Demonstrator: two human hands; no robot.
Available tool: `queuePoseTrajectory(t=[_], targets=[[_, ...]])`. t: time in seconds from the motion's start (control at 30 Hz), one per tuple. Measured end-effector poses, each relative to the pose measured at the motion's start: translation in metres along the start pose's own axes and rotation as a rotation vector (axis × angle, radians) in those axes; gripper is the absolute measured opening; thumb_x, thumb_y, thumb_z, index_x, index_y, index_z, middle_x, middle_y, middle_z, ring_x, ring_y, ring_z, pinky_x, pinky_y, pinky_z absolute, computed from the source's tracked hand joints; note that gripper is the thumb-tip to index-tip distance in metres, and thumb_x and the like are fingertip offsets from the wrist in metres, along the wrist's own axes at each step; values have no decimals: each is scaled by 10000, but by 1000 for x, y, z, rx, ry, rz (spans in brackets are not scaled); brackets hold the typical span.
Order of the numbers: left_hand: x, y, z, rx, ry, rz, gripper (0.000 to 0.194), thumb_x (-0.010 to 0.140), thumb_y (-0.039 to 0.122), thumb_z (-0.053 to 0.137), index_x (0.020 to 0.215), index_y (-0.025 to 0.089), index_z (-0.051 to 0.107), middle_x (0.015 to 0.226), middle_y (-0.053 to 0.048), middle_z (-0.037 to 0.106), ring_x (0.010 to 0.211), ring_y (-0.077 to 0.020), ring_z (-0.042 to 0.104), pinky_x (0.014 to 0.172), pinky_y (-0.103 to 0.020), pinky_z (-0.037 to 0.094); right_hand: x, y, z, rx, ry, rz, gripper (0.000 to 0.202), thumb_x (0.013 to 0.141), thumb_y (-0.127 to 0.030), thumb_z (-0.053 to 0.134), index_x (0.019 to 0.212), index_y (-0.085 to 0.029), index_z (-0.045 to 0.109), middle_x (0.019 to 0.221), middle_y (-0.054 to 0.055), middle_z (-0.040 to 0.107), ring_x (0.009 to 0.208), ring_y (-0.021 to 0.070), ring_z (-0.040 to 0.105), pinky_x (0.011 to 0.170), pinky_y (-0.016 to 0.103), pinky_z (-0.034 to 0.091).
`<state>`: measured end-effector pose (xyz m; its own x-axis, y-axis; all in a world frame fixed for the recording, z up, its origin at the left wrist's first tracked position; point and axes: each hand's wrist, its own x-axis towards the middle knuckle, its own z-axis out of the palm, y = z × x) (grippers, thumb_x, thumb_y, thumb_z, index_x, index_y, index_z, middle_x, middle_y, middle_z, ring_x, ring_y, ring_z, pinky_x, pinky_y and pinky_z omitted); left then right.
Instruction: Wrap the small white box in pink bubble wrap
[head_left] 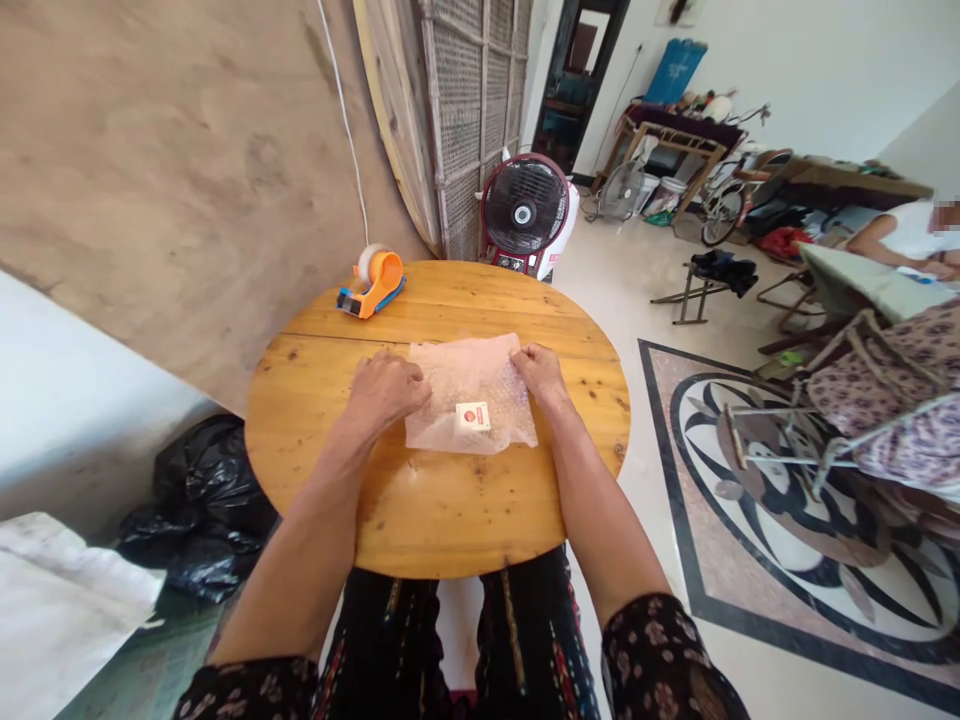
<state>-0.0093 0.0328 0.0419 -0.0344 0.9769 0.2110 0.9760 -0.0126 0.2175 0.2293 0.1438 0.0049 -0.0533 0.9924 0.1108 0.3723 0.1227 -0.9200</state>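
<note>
A sheet of pinkish bubble wrap [465, 370] lies spread on the round wooden table [450, 520]. On its near part rests a small white box [472, 416] with a red print on top. My left hand [388, 388] is closed at the sheet's left edge, fingers curled on the plastic. At the right, my right hand [541, 374] pinches the sheet's upper right edge between thumb and fingers. Neither hand touches the box.
An orange tape dispenser [373, 285] with a roll of clear tape stands at the table's back left. Behind the table is a fan [525, 210]. Black plastic bags [206, 500] lie at the left. Another person [900, 235] sits at a table on the far right.
</note>
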Motion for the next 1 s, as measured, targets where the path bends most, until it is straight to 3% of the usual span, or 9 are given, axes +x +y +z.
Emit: queuePoseTrajectory(t=[0.1, 0.17, 0.23, 0.33, 0.47, 0.6, 0.83, 1.0], targets=[[0, 3, -2, -47, 139, 11, 208, 764, 270, 554, 802, 201, 747, 905, -100, 727, 947, -297, 620, 844, -409, 461, 1, 1, -4, -70, 8, -29, 237, 697, -407, 549, 592, -197, 519, 516, -41, 462, 523, 116, 393, 498, 238, 263], [0, 9, -2, -147, 232, 114, 213, 792, 268, 539, 838, 190, 732, 898, -89, 718, 928, -262, 618, 874, -386, 459, 0, 1, -4, -105, 4, -40, 227, 704, -389, 547, 582, -198, 524, 506, -39, 465, 524, 121, 404, 502, 239, 263], [-1, 16, 0, -266, 236, 247, 233, 826, 248, 503, 878, 180, 720, 914, -82, 716, 927, -237, 620, 890, -367, 457, -1, 0, -3, -127, -4, -45, 207, 706, -360, 543, 577, -199, 530, 509, -35, 480, 528, 125, 414, 510, 241, 271], [-5, 25, 4, -445, 66, 343, 280, 855, 212, 455, 963, 190, 712, 980, -60, 727, 928, -201, 642, 851, -316, 469, -2, -2, -3, -165, 10, -62, 196, 722, -336, 526, 581, -200, 537, 524, -32, 499, 537, 128, 425, 530, 245, 294], [-11, 28, -1, -507, -202, 279, 375, 831, 240, 484, 1158, 212, 666, 1001, -39, 728, 827, -184, 661, 754, -285, 469, -1, -4, -5, -179, 50, -70, 230, 747, -370, 528, 599, -195, 551, 541, -30, 505, 545, 129, 428, 542, 248, 301], [-14, 26, -14, -533, -392, 270, 778, 715, 299, 623, 1455, 249, 387, 1114, -47, 694, 880, -220, 659, 759, -302, 478, -2, -7, -6, -150, 47, -64, 221, 748, -361, 541, 609, -190, 552, 550, -34, 515, 539, 122, 425, 548, 250, 304], [-17, 32, -20, -560, -430, 346, 1039, 676, 323, 687, 1545, 209, 128, 1336, -125, 562, 1224, -304, 527, 1001, -420, 418, -4, -11, -6, -171, 48, -35, 206, 744, -333, 547, 595, -191, 536, 543, -35, 518, 537, 125, 435, 554, 260, 310], [-17, 33, -12, -581, -464, 393, 1103, 655, 382, 732, 1549, 224, 105, 1381, -116, 522, 1268, -311, 486, 1044, -433, 388, 1, -11, -9, -41, 130, -33, 137, 721, -305, 555, 758, -179, 592, 713, 6, 626, 635, 144, 522, 631, 266, 414]])
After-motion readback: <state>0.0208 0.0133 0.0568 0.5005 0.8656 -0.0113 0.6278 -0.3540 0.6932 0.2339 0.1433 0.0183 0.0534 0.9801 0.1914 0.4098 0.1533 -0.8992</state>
